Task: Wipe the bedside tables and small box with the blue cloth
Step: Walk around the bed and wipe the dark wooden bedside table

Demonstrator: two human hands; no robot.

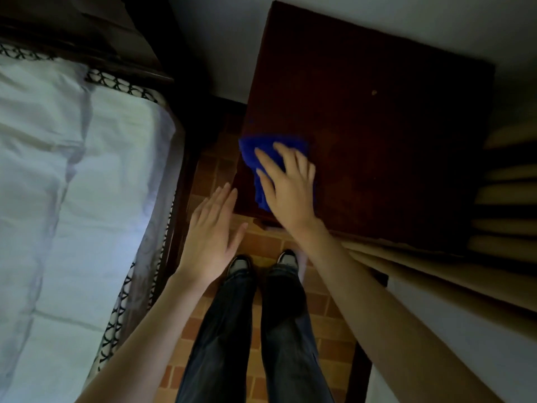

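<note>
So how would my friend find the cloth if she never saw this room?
Beside the white bed stands a dark wooden bedside table. At its near left corner, the right hand presses flat on the cloth. It is the only bright blue thing there.

The person is wearing dark blue jeans (255, 330), which are creasing loosely down both legs in the lower middle of the frame. Past the hems, toward the frame's centre, dark sneakers (239, 264) with pale grey toe caps are peeking out. The left grip (210, 237), right grip (290, 190) and both forearms (139, 330) are showing bare.
</note>
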